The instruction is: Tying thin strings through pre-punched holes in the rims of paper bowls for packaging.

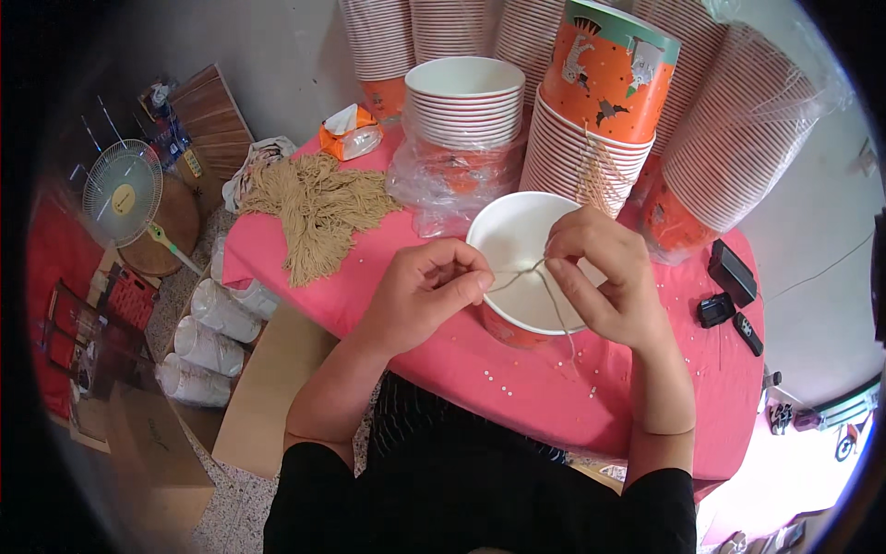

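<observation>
Both my hands pinch a thin tan string (552, 297) above a white-lined paper bucket (517, 226) on the pink table. My left hand (426, 291) is closed on one part of the string at the bucket's left rim. Over the right side of the bucket, my right hand (604, 272) grips the string between thumb and fingers, and a loose end hangs down past the front rim. Between the hands the string crosses or loops; whether it is knotted I cannot tell. The bucket stands upright, its orange outside showing below the rim.
A pile of tan strings (318, 208) lies at the left of the pink table (425, 346). Stacked paper buckets (466, 106) and a tall orange-topped stack (604, 83) stand behind. Black devices (732, 272) lie at the right. An electric fan (123, 192) stands at the far left.
</observation>
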The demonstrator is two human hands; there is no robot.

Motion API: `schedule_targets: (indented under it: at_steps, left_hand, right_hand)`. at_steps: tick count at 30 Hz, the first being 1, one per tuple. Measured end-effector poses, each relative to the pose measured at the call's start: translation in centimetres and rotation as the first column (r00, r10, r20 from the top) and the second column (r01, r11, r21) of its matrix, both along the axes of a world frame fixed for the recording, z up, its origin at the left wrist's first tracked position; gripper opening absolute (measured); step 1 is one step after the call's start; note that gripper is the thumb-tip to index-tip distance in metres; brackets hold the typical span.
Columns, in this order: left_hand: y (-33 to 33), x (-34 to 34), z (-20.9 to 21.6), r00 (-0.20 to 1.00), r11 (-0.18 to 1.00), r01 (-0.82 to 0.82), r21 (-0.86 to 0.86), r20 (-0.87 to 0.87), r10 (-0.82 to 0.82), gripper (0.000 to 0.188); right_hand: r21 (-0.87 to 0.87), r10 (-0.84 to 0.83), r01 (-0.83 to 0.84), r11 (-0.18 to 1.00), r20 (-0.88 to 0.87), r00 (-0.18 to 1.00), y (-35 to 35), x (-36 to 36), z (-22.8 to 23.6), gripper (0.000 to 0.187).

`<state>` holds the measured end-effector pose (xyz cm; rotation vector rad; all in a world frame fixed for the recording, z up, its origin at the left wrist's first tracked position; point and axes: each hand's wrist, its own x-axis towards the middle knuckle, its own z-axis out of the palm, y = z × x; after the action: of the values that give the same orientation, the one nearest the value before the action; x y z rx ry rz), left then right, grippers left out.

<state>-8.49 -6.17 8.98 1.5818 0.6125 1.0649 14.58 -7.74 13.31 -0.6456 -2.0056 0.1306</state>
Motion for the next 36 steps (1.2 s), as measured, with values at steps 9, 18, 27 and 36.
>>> schedule_targets:
  at_steps: [9,18,27,36]
  left_hand:
    - [-0.6,0.2,0.0,0.979,0.953,0.196,-0.229,0.095,-0.179,0.012]
    - [-1.1,1.2,-0.8,0.998,0.995,0.038,-0.097,0.058,-0.033,0.012]
    - [-1.0,1.4,-1.6,0.999,0.999,-0.020,-0.041,0.041,0.021,0.007]
    - [-1.0,1.8,-1.6,0.968,0.850,-0.208,0.485,-0.022,0.249,0.015]
  right_hand:
    - [-0.004,-0.005,0.005,1.000,0.106,0.994,-0.3,-1.0,-0.8,0.009]
    - [0.085,-0.066,0.050,0.995,0.197,0.978,-0.1,-1.4,-1.0,0.009]
    - [0.055,-0.023,0.013,0.998,0.173,0.985,0.0,-1.6,-1.5,0.007]
    - [-0.398,0.135,-0.118,0.910,0.015,0.991,-0.4,-1.4,-2.1,0.004]
